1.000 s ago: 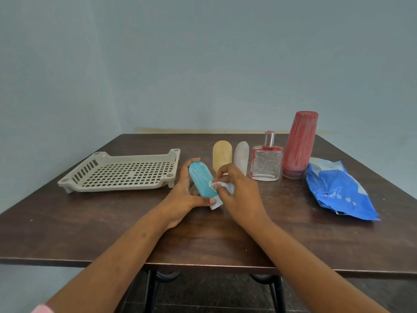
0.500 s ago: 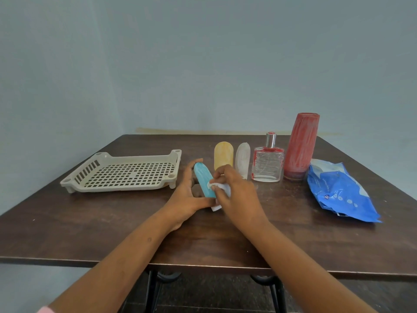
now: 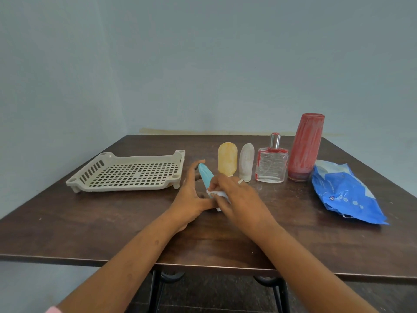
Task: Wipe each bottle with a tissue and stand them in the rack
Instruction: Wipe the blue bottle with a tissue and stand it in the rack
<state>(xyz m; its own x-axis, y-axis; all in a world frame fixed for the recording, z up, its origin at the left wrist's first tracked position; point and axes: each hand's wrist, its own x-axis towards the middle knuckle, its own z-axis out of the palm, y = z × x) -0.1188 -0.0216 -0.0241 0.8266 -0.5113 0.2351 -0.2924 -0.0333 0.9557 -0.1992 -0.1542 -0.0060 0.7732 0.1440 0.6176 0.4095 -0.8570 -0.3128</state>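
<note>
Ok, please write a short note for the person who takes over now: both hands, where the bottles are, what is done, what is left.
Left hand holds the blue bottle tilted, right of the rack.
Right hand pinches the tissue against the bottle's lower part.
Yellow bottle, white bottle, perfume bottle and red bottle stand in a row behind; tissue pack lies at the right.
Done: no bottle in the rack.
Left: finish the blue one, rack it, then four more.
</note>
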